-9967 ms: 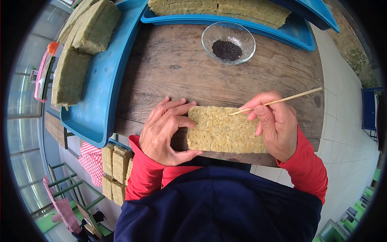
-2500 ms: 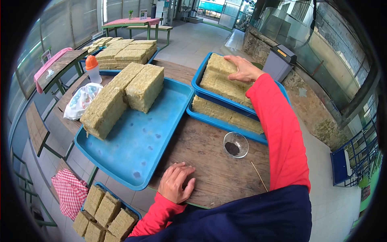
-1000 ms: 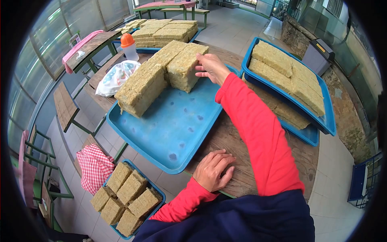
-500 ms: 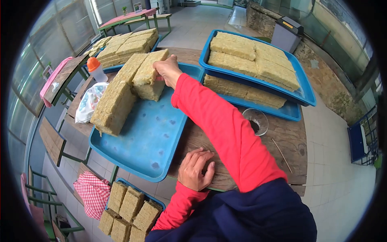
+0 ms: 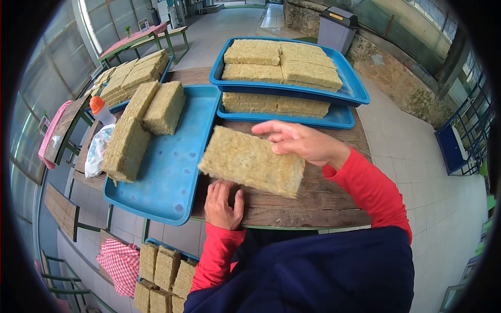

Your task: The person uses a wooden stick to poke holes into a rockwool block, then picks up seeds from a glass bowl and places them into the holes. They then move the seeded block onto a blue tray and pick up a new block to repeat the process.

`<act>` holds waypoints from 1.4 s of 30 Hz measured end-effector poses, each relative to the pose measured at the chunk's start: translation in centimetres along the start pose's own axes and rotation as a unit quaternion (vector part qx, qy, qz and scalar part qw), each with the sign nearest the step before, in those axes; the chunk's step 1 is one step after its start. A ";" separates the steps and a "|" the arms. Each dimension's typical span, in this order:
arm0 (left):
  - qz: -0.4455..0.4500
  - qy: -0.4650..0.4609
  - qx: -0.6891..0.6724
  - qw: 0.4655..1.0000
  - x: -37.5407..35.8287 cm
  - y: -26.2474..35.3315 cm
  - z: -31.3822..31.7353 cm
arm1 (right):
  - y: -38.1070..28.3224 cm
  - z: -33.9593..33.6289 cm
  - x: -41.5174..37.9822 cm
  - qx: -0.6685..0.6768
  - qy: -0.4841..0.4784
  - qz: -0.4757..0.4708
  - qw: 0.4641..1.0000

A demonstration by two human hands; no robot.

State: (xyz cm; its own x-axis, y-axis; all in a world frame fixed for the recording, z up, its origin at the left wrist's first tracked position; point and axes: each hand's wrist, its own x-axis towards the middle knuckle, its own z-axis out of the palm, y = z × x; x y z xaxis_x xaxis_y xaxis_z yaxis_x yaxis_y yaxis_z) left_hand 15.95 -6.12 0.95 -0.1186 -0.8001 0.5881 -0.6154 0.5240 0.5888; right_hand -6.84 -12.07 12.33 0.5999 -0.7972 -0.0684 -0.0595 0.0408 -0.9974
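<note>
A tan rockwool slab (image 5: 245, 161) is held in the air over the wooden table (image 5: 318, 206), gripped at its right end by my right hand (image 5: 308, 143). The slab is tilted and shows a broad face. Below its lower left edge, my left hand (image 5: 223, 206) lies on the table's near edge with fingers laid out; the slab is close to the fingertips. To the left, a blue tray (image 5: 167, 172) has more rockwool blocks (image 5: 128, 151) along its left side.
Two blue trays of rockwool (image 5: 292, 65) are stacked at the back right. A bottle with an orange cap (image 5: 99, 107) and a plastic bag (image 5: 98, 148) stand left of the near tray. Smaller rockwool cubes (image 5: 167, 266) sit low at left, beside a checkered cloth (image 5: 119, 263).
My right hand has lifted a rockwool slab out of the near tray and brought it right and toward me, over the table. The view has turned; my left hand stays at the table edge.
</note>
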 end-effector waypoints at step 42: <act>-0.016 0.003 0.032 0.999 0.1 0.3 0.3 | -1.4 -25.0 2.1 -0.092 0.471 0.018 0.877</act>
State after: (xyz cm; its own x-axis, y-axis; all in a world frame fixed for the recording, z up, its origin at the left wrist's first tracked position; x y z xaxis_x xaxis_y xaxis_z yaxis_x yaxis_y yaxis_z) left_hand 15.45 -6.15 1.04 -0.0940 -0.8147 0.5723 -0.6682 0.4778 0.5703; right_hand -25.44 -28.88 14.19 -0.3251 -0.9450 0.0355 -0.2444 0.0477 -0.9685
